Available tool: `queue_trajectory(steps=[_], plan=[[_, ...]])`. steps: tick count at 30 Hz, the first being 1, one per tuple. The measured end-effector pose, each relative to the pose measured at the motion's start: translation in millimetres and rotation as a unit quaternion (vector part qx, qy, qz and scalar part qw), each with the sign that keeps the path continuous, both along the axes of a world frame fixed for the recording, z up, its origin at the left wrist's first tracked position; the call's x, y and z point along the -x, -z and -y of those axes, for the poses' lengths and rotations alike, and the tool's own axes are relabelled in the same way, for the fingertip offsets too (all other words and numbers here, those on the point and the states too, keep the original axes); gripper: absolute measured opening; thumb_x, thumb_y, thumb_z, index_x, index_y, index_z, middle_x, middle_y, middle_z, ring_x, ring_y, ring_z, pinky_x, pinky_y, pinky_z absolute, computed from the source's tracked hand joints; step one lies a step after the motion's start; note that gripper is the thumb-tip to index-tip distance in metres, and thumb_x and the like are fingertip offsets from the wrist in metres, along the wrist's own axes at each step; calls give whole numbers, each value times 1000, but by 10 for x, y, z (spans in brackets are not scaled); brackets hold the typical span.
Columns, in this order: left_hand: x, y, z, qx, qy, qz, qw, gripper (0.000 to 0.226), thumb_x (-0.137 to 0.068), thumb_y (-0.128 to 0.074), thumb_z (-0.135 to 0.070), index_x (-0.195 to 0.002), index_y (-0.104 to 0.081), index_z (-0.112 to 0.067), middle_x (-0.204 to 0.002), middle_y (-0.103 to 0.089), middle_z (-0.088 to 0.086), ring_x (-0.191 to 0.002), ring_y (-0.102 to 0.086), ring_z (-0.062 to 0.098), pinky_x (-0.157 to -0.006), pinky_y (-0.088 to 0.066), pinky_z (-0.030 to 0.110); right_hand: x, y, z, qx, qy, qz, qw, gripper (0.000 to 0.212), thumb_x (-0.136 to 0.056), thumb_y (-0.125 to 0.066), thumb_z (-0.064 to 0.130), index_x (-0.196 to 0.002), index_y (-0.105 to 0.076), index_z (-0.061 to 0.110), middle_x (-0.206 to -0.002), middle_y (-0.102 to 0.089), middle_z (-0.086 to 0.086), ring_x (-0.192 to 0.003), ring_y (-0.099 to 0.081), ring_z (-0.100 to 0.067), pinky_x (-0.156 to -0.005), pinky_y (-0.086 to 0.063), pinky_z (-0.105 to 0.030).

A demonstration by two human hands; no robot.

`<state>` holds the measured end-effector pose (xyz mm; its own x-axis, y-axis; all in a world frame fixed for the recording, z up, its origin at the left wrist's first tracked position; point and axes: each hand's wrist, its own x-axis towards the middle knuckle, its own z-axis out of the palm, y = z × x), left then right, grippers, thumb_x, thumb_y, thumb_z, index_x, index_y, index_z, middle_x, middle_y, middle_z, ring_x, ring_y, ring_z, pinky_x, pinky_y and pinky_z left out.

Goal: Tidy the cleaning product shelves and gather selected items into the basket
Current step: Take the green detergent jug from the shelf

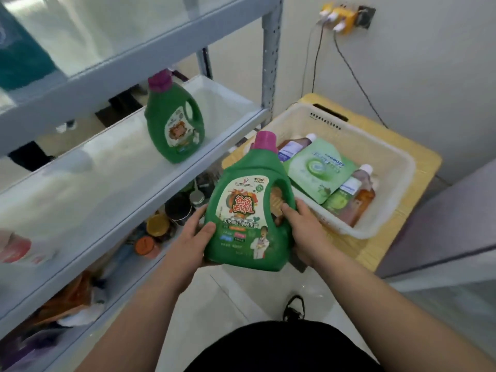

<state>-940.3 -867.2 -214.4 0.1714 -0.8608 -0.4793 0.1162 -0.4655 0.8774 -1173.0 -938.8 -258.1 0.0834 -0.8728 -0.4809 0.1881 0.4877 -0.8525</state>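
I hold a green detergent bottle (247, 205) with a pink cap upright in front of me, between the shelf and the basket. My left hand (192, 232) grips its lower left side; my right hand (303, 224) grips the handle side. A second, matching green bottle (173, 122) stands on the middle shelf (107, 178). The white plastic basket (375, 162) sits to the right on a yellow stand (418, 189). It holds green refill pouches (319, 167) and two brown bottles (359, 197) with white caps.
The lower shelf holds jars and cans with dark, yellow and orange lids (161, 224) and bags at the left. A pink and white item (16, 245) lies at the middle shelf's left end. Cables hang from a wall socket (346, 17). My shoe (294, 310) stands on the tiled floor.
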Motion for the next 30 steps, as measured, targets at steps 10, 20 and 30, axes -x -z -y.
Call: queue_trajectory(steps=[10, 20, 30], plan=[[1266, -113, 1303, 34, 81, 52, 995, 46, -103, -59, -23, -114, -57, -67, -123, -63, -6, -92, -75, 16, -66, -63, 39, 1249, -61, 860, 40, 13, -34, 999, 92, -67, -79, 58, -147, -36, 43, -125, -70, 9, -108, -73, -22, -92, -61, -46], [1639, 108, 2157, 21, 207, 118, 971, 48, -100, -64, -24, -140, -52, -48, -128, -56, -10, -100, -71, 18, -66, -63, 36, 1683, 172, 1252, 22, 58, -119, 991, 96, -82, -80, 48, -160, -26, 32, -146, -58, 0, -129, -60, -27, -110, -48, -53], [1158, 358, 3258, 4, 354, 212, 911, 42, -97, -66, -25, -130, -49, -46, -117, -57, -18, -95, -67, 12, -58, -63, 35, 1254, 222, 1977, -22, 28, -230, 973, 88, -85, -81, 41, -155, -30, 27, -146, -55, 0, -120, -60, -20, -88, -53, -32]])
